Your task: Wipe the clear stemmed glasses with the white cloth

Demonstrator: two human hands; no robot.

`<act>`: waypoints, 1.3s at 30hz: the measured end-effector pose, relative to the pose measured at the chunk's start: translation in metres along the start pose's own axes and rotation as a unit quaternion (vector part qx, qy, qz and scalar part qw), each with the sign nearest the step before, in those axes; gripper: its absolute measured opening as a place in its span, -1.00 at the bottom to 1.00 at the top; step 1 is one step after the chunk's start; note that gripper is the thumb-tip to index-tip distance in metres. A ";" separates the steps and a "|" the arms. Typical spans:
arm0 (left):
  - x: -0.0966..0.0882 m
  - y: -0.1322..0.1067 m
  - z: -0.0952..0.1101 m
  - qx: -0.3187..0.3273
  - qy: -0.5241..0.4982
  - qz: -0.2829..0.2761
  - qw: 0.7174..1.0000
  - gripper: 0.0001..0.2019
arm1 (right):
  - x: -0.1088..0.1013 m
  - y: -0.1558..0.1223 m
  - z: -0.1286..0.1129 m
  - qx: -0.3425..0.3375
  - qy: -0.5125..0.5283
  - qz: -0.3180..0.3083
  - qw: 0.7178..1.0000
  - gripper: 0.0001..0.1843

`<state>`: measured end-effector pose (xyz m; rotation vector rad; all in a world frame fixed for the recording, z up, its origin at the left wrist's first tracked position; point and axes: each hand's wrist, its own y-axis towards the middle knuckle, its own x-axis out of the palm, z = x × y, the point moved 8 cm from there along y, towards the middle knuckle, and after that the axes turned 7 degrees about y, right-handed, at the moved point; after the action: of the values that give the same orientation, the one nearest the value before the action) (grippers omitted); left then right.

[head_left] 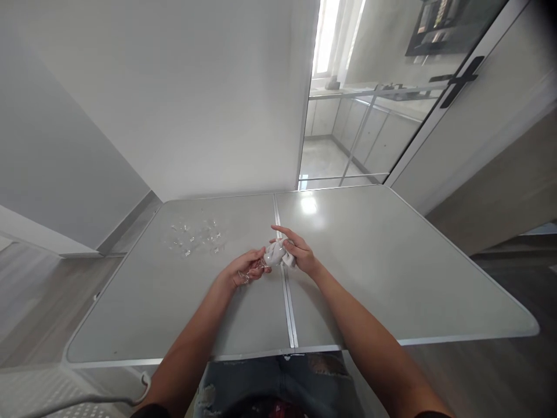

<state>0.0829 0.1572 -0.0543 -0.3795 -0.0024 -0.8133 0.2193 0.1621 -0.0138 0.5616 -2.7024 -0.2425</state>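
White bundle [274, 253] appears partly inside clear plastic [244, 277], left hand [240, 267] curled around the plastic, right hand [303, 256] pinching the bundle; clear scraps [192, 238] lie toward ten o'clock.

Faded blue jeans [256, 380], apparently dark sleeves [152, 411]

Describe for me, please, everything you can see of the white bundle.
The white bundle is small and crumpled, soft-looking like cloth, with glossy clear plastic seeming to cover part of it. It is held between the left hand and right hand, over the seam of the table. Crinkled plastic trails from its left side at the left hand. Exactly what it is cannot be told.
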 end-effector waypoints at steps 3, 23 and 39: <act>-0.010 -0.005 0.008 0.064 0.163 0.086 0.981 -0.44 | 0.000 0.004 0.006 0.021 -0.017 0.012 1.000 -0.41; -0.013 -0.014 0.024 0.248 0.438 0.369 0.781 -0.41 | -0.006 0.002 -0.008 -0.008 -0.052 0.053 0.997 -0.47; 0.019 0.016 -0.015 -0.012 -0.101 0.036 0.994 -0.49 | -0.021 0.000 -0.007 -0.041 -0.035 0.099 0.994 -0.60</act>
<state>0.1053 0.1481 -0.0708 -0.4798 -0.1667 -0.7018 0.2399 0.1704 -0.0139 0.2641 -2.7771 -0.3236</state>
